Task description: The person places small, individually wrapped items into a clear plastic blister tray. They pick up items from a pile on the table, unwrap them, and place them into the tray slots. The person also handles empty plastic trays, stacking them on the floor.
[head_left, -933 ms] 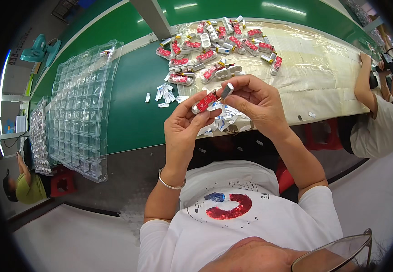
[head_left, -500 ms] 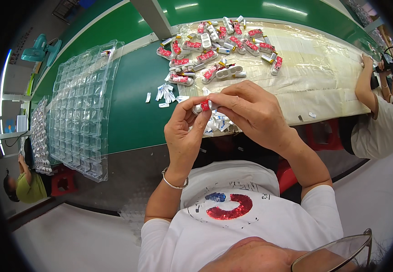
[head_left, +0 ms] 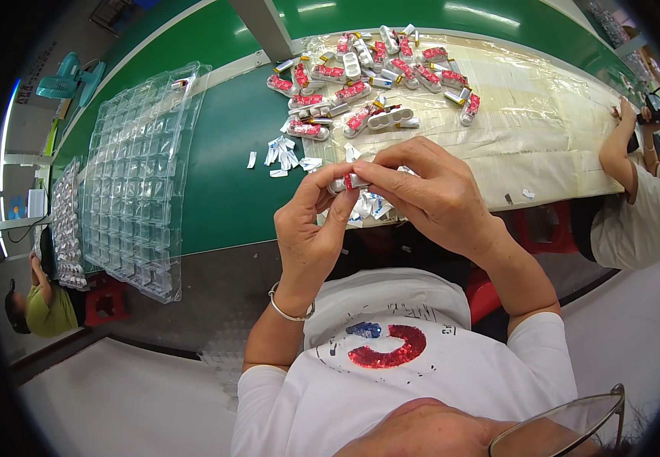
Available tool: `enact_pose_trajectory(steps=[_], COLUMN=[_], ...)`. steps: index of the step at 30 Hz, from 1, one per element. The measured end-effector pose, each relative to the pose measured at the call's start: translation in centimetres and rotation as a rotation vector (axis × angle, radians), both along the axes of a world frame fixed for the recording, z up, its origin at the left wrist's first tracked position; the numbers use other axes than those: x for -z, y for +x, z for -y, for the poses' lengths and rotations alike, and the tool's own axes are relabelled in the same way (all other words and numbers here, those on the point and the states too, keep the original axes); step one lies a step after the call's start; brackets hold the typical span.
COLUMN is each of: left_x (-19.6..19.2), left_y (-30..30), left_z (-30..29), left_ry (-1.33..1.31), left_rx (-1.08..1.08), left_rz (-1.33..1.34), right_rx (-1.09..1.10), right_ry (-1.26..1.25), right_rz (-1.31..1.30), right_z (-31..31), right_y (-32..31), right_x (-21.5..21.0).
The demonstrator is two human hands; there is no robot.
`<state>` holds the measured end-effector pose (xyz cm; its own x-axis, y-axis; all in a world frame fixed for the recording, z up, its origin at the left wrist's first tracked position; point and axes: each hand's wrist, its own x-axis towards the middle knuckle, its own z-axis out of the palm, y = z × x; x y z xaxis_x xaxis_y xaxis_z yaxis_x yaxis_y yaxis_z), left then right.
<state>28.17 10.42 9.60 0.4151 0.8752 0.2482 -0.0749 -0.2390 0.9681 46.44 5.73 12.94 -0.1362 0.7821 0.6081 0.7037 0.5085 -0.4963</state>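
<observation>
A small white oval shell (head_left: 339,185) with a red patch across it is held up over the table's near edge. My left hand (head_left: 307,225) pinches its left end between thumb and fingers. The thumb and fingertips of my right hand (head_left: 433,190) press together at the red patch and cover the right end, so I cannot see what lies beneath them. Beyond my hands is a pile of similar shells with red patches (head_left: 350,93), some showing round wells (head_left: 351,66). Silver cylinders with yellowish ends (head_left: 381,82) are mixed in.
Loose white paper strips (head_left: 280,154) lie left of the pile, with more under my hands. Stacked clear plastic trays (head_left: 135,190) stand on the green tabletop (head_left: 231,183). A yellowish taped sheet (head_left: 528,129) covers the right side. A metal post (head_left: 263,27) rises behind. Co-workers sit at both sides.
The shell has turned slightly in my fingers, and my right fingertips have shifted over its red patch, covering more of it. The view has moved a little; the pile looks the same.
</observation>
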Motion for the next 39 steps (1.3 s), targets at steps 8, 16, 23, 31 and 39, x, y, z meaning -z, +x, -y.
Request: enact_pose_trajectory(steps=[8,16,23,31,39], left_x=[-0.7,-0.3,0.1,-0.6,-0.7], left_y=[-0.3,-0.3,0.3,0.8,1.1], left_z=[0.0,0.3,0.5,0.5,1.2], left_ry=[-0.007,-0.07,-0.06,-0.252,0.037], left_rx=[0.021,0.017,0.011,0.063,0.041], left_rz=[-0.026,-0.047,-0.032,0.186,0.214], right_rx=[-0.015,0.0,0.081,-0.054,-0.101], right_ry=[0.016,0.07,0.034,0.04,-0.204], right_rz=[0.017,0.144,0.166,-0.119,-0.633], right_z=[0.0,0.3,0.9,0.1,1.3], right_y=[0.0,-0.1,-0.6,0.3,0.1], right_x=[0.5,1.4,1.3,1.8,2.6])
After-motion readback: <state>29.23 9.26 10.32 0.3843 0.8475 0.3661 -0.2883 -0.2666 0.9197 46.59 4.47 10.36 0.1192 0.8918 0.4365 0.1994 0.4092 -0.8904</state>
